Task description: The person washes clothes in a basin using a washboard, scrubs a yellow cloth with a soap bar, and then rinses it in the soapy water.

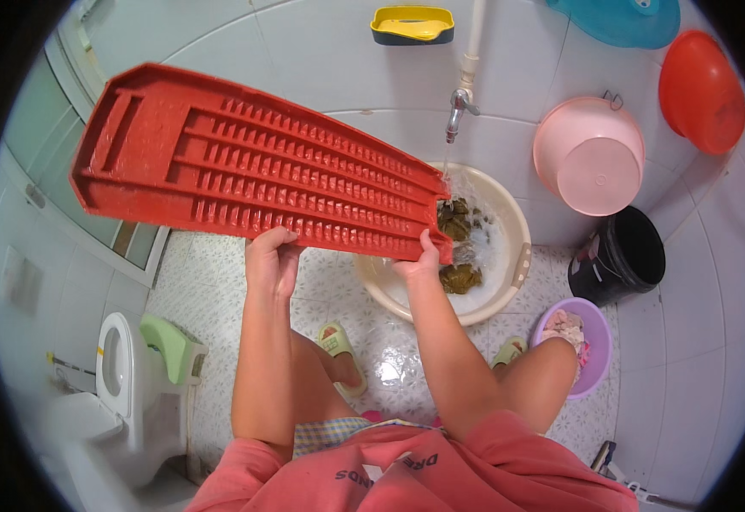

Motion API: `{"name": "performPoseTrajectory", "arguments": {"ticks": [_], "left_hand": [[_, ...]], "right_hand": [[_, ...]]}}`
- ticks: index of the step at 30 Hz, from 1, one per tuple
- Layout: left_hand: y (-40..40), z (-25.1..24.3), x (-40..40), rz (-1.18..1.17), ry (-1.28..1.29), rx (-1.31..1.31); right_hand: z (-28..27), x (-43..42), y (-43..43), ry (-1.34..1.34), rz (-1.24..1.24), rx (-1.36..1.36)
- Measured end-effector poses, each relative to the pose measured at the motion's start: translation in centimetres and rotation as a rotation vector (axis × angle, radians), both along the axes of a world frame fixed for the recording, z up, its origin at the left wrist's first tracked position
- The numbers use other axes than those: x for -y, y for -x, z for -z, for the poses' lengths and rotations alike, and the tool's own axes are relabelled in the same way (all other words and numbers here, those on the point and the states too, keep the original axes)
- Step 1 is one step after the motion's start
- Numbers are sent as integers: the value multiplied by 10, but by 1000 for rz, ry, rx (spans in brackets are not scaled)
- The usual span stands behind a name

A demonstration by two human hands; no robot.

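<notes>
A wet red plastic washboard [308, 179] is held up on a slant, its ribbed underside facing me. My left hand [274, 256] grips its near edge around the middle. At its right end my right hand [425, 257] holds the corner, thumb on top. That end reaches over a cream plastic basin [517, 224] on the floor and hides part of it. Olive-brown cloth [462, 280] lies in sudsy water there. Water runs from a metal tap [455, 115] on the wall, falling beside the washboard's right end.
Right of the basin stand a black bucket [635, 256] and a purple tub [603, 358] holding clothes. A pink basin [587, 153] and a red basin [702, 93] hang on the wall. At left are a toilet [116, 365] and a green stool [171, 349].
</notes>
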State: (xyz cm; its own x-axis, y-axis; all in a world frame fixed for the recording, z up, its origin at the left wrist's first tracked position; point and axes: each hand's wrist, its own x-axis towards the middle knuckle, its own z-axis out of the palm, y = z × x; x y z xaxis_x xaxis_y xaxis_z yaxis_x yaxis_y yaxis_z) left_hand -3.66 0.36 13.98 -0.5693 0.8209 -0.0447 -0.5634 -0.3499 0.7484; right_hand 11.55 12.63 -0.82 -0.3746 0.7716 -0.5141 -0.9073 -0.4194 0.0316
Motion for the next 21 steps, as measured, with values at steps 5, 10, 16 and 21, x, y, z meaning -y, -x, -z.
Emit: {"name": "performPoseTrajectory", "arguments": {"ticks": [5, 10, 16, 21], "left_hand": [[-19, -37, 21, -44, -16, -184], [-21, -54, 30, -133, -49, -338], [-9, -97, 42, -182, -31, -548], [8, -115, 45, -236, -40, -580]], "right_hand": [[-2, 24, 19, 52, 3, -4], [-12, 47, 35, 120, -129, -20], [-51, 67, 75, 226, -205, -53], [-65, 85, 122, 281, -252, -58]]}}
